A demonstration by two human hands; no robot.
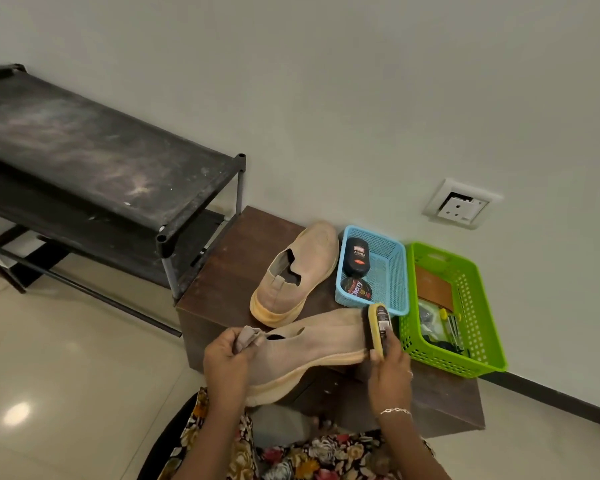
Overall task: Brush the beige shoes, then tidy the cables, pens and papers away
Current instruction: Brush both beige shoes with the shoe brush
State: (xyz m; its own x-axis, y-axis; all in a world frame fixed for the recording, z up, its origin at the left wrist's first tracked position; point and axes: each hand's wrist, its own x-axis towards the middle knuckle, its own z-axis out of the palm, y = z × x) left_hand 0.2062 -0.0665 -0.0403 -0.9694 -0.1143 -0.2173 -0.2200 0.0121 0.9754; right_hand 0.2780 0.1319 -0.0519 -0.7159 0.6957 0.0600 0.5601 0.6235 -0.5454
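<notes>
Left hand (pixel 227 356), fingers (pixel 245 342) pinching the folded heel of a soft, suede-like beige shoe (pixel 312 344) held over the table's front edge. Right hand (pixel 390 365), fingers (pixel 394 341) gripping an oblong yellow-backed brush (pixel 378 327), bristles against the toe. Second shoe (pixel 295 271) flat on the dark wooden table (pixel 222 271). Perforated plastic blue basket (pixel 397 268) and green basket (pixel 478 306) toward the right edge.

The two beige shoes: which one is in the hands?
The nearer shoe, its heel gripped by the left hand, brush at its toe; the other shoe lies on the cabinet.
</notes>
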